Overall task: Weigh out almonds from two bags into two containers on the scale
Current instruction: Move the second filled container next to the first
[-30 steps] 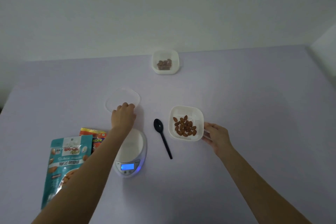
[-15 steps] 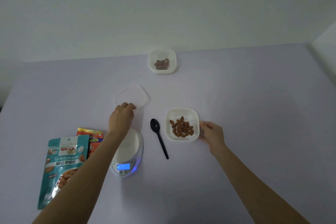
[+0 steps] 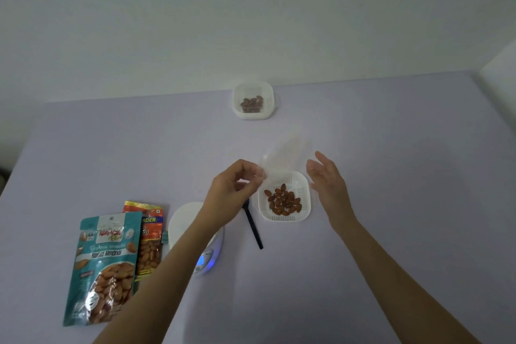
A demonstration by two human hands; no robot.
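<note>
**Lid held over the near container**

While 2 almond bags (image 3: 111,262) lie at the near left beside the scale (image 3: 192,229), the left hand (image 3: 231,193) pinches a clear lid (image 3: 284,151) above the near container (image 3: 283,195) of almonds; the right hand (image 3: 326,179) hovers open, holding nothing.

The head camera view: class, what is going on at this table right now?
A person's left hand holds a clear plastic lid tilted over a white square container of almonds, while the open right hand waits beside it. A second, lidded container of almonds sits farther back. The white digital scale is bare, beside two almond bags.
</note>
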